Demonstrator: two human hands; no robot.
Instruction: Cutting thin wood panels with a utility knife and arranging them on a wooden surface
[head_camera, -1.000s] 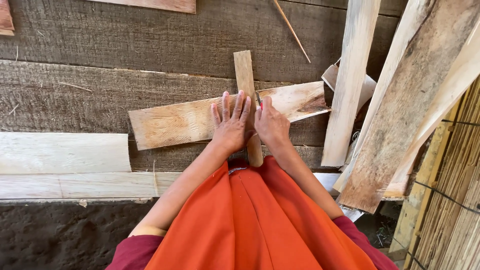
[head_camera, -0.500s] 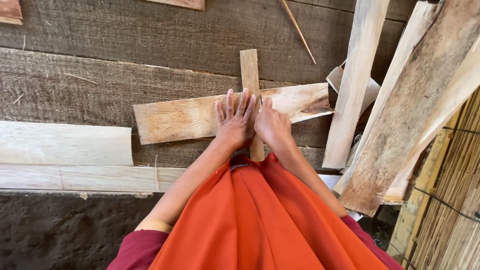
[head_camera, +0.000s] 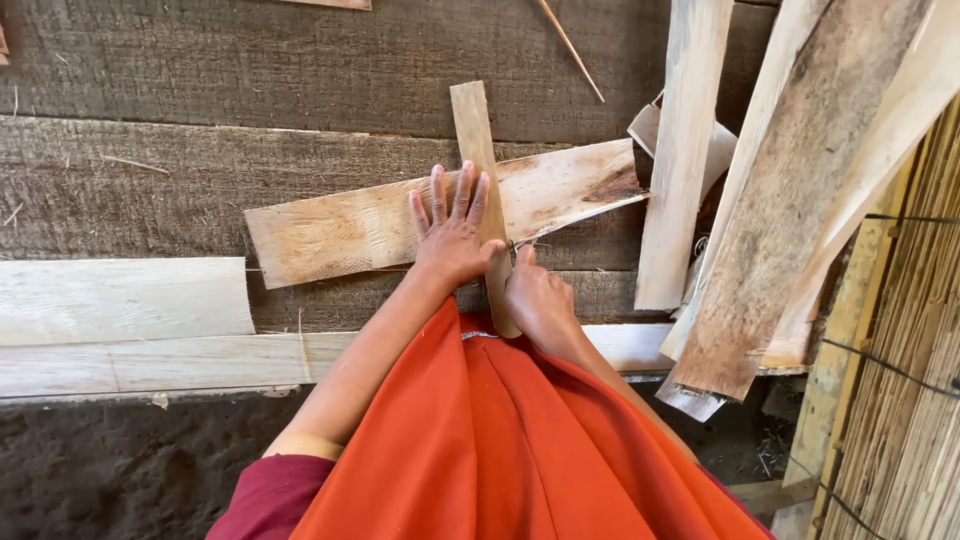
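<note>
L hand (head_camera: 452, 238) is lying flat, fingers spread wide, palm pressing on the plank (head_camera: 400, 222) where the slat (head_camera: 478, 150) crosses it; grip is open, closed on nothing, just bearing down. R hand (head_camera: 537, 300) is sitting just at 4 o'clock of it, fingers curled at the slat's right edge. Whether that grip is pinching something small or only bracing, can't tell; something thin and glinting is showing at the fingertips, too small to name.

Slat is running 12 to 6, upright over the plank, its lower end dipping under the orange cloth (head_camera: 520, 440). Plank is lying across, 9 to 3, tilted slightly up at the right.

Handling, as a guess: both pieces are looking like thin, dry, rough-sawn softwood, so light, stiff along the grain, prob. splintery and apt to split near the ends. Not slippery. Best hold would be flat-palmed mid-length or by the long edges.

Underneath, dark weathered boards (head_camera: 200, 180), coarse-grained. Pale boards (head_camera: 120, 300) are lying at 8 o'clock. Leaning planks (head_camera: 780, 230) at 3 o'clock, beside a reed screen (head_camera: 900, 400).
</note>
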